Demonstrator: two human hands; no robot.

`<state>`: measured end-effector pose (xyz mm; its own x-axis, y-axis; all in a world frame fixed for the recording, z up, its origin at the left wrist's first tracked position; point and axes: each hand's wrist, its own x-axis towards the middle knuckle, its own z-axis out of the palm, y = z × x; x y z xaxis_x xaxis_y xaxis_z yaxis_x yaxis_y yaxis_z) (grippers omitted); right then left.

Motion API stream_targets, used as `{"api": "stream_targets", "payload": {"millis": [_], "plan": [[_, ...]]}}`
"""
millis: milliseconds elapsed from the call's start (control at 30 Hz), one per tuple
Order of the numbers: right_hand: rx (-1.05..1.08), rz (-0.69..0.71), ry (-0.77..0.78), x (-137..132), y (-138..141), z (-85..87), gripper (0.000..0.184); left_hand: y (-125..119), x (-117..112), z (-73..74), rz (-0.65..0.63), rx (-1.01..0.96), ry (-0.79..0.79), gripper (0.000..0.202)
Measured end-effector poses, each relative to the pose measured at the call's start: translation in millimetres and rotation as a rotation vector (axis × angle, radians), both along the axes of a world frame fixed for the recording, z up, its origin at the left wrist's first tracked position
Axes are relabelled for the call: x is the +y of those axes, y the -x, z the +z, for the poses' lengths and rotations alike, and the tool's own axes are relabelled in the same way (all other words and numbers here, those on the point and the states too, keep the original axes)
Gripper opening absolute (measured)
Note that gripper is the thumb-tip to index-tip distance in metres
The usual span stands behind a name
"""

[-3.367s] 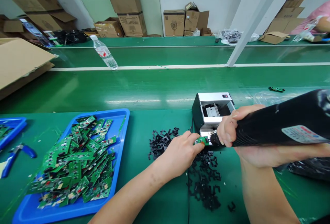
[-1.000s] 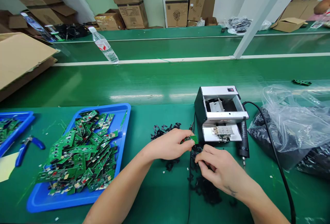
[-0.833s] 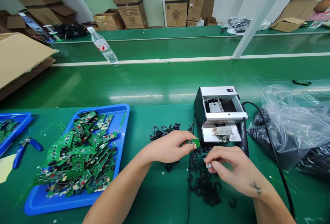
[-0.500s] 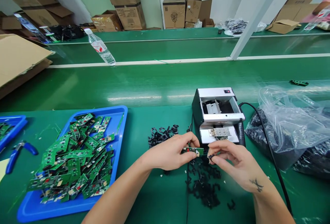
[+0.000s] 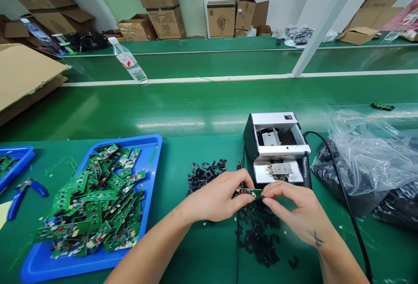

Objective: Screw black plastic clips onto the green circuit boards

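Observation:
Between the thumb and fingers of my left hand (image 5: pixel 218 197) is a small green circuit board (image 5: pixel 244 192) with red and pale components. My right hand (image 5: pixel 291 205) pinches a small black plastic part (image 5: pixel 262 197) against the board's right end; the fingertips mostly cover it. Below both hands lies a loose scatter of black plastic pieces (image 5: pixel 259 238), and a denser heap of black plastic clips (image 5: pixel 203 175) is just beyond my left hand. Directly behind the hands stands a silver and black bench machine (image 5: pixel 277 149) with a metal fixture on its front.
At left, a blue tray (image 5: pixel 156 162) holds many circuit boards, with blue-handled pliers (image 5: pixel 19 199) beside it. Clear bags of black parts (image 5: pixel 355 175) sit at right, near a black cable (image 5: pixel 342 197). A water bottle (image 5: pixel 129 61) and cardboard boxes (image 5: pixel 221 18) are farther back.
My right hand has moved slightly left, bringing the black part from just off the board up against its right end. My left hand keeps hold of the circuit board.

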<state>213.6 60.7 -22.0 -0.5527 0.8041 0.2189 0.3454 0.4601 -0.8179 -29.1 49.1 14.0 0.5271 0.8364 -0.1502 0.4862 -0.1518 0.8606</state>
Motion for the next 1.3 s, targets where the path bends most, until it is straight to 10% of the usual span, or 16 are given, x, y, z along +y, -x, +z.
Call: {"api": "stream_targets", "payload": {"millis": [1300], "plan": [[-0.197,-0.029,-0.22,-10.6,2.3,-3.5,0.009,-4.9,-0.3,-4.6,-0.038,0.065,-0.077,0.003]]}}
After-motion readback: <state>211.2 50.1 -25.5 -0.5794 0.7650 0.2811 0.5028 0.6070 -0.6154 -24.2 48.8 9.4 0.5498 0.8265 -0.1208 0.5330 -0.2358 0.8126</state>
